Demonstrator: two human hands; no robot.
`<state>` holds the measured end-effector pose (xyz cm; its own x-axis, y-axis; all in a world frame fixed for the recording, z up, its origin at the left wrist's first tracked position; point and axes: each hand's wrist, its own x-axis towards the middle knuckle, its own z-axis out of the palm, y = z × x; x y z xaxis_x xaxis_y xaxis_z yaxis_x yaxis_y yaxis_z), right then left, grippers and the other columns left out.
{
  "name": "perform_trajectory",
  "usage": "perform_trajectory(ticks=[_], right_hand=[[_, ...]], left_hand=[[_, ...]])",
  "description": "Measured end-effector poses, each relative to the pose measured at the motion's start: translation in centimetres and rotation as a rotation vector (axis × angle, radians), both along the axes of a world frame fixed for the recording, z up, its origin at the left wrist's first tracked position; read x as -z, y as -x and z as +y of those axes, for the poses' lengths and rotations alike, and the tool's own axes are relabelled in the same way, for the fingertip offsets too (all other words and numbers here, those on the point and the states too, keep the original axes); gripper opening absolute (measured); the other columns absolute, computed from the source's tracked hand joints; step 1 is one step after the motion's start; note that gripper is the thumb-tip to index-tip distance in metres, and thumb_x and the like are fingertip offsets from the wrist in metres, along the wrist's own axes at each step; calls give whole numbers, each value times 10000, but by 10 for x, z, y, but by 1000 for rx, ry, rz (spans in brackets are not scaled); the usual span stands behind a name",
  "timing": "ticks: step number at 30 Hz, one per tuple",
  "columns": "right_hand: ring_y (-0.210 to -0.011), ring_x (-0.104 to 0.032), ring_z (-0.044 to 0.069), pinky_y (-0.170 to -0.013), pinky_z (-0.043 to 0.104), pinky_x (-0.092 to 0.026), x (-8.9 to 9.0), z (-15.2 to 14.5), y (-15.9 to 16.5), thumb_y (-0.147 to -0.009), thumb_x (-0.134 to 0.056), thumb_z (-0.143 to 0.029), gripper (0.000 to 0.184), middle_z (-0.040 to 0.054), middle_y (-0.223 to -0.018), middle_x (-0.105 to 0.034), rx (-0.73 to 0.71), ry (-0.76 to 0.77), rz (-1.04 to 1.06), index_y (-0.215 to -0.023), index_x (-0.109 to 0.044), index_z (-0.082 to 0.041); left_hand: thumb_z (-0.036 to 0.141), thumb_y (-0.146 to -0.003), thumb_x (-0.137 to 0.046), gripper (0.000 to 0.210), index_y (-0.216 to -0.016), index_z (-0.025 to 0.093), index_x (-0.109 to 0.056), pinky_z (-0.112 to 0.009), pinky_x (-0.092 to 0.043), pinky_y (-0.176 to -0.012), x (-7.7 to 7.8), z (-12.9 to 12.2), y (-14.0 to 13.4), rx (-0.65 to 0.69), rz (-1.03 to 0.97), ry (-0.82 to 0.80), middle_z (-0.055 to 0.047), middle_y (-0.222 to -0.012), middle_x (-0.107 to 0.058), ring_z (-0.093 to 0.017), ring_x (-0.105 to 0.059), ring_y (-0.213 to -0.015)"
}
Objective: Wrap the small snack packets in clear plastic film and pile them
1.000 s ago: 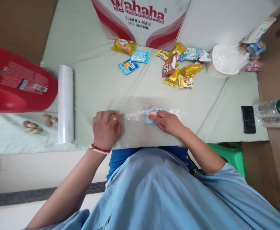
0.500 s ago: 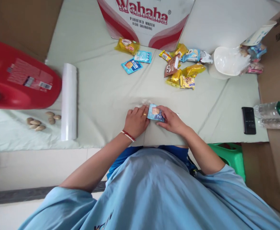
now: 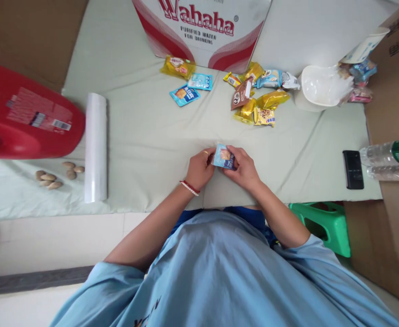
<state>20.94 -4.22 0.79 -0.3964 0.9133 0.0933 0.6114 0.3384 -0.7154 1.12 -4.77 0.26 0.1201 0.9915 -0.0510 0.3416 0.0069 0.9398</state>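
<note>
Between my hands, above the front part of the table, is a small blue snack packet (image 3: 224, 156) with a picture of a biscuit-like piece on it. Clear plastic seems to lie round its left and upper edge. My right hand (image 3: 244, 170) grips the packet's right side, thumb below and fingers curled behind. On the other side my left hand (image 3: 200, 169), wearing a ring and a red and white bracelet, pinches the left edge with curled fingers. Its fingertips are partly hidden. Two similar blue packets (image 3: 185, 95) lie further back beside a yellow-wrapped snack (image 3: 178, 66).
Several wrapped snacks (image 3: 243, 94) lie back right, near a white tub (image 3: 310, 97). At left are a red jug (image 3: 46, 109), a roll of clear film (image 3: 96, 150) and several brown nuts (image 3: 49, 177). A phone (image 3: 353, 169) and bottles (image 3: 386, 156) are at right; a water carton (image 3: 206, 41) stands behind.
My left hand has turned from lying flat to curling at the packet's left edge. The packet has tilted up and come slightly right, with my right hand still on it. The view shifted a little.
</note>
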Motion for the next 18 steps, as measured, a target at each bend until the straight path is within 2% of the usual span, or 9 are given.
perform_trajectory(ticks=[4,6,7,9,12,15,16,18], right_hand=[[-1226,-608,306,-1022,467,-551,-7,-2,-10,-858,-732,-259,756,150,-1360,-585,-92,-112,51,-1554,-436,-264],[-1253,-594,310,-1023,462,-556,-12,-1,-11,-882,-711,-244,753,153,-1390,-550,-115,-140,9,-1573,-416,-281],[-1248,-597,311,-1009,456,-565,-13,-1,-10,-892,-698,-233,747,155,-1401,-535,-131,-146,-21,-1579,-411,-285],[-1216,-610,306,-965,441,-585,-16,-1,-5,-913,-669,-215,735,159,-1419,-511,-182,-154,-71,-1593,-399,-286],[-1219,-605,293,-953,440,-593,-16,-5,1,-958,-621,-207,740,165,-1481,-455,-225,-193,-55,-1631,-334,-313],[-1253,-597,301,-980,476,-589,-16,-11,-2,-981,-638,-262,762,192,-1596,-363,-103,-229,26,-1655,-287,-315],[-1241,-610,301,-979,483,-590,-16,-12,-5,-991,-630,-282,714,196,-1595,-385,-42,-239,44,-1639,-331,-305],[-1158,-658,279,-960,473,-594,-16,-13,-14,-1028,-569,-294,505,171,-1449,-569,36,-260,64,-1530,-513,-289]], left_hand=[[357,-681,-823,714,-1339,168,-618,-433,-539,-988,-14,-4,13,200,-610,308,-126,-1196,-750,-301,-709,-1092],[417,-671,-846,750,-1349,191,-618,-430,-535,-981,-23,-6,17,234,-787,414,-120,-1201,-749,-318,-698,-1127],[452,-694,-845,709,-1324,201,-639,-417,-534,-969,-28,-7,17,211,-812,441,-110,-1190,-751,-312,-696,-1123],[488,-729,-861,568,-1190,195,-707,-369,-533,-923,-35,-8,13,121,-732,457,-82,-1109,-762,-276,-700,-1056],[463,-662,-945,463,-940,149,-748,-312,-533,-838,-37,-8,3,-64,-628,467,-46,-921,-759,-214,-693,-890],[414,-610,-981,501,-964,134,-765,-304,-563,-817,-35,-8,1,-219,-789,538,-54,-943,-776,-197,-705,-850],[390,-612,-983,508,-997,135,-770,-303,-577,-808,-35,-9,2,-229,-844,570,-63,-971,-783,-197,-714,-849],[347,-624,-979,498,-1025,134,-774,-295,-601,-763,-36,-10,5,-193,-919,635,-73,-974,-788,-194,-726,-817]])
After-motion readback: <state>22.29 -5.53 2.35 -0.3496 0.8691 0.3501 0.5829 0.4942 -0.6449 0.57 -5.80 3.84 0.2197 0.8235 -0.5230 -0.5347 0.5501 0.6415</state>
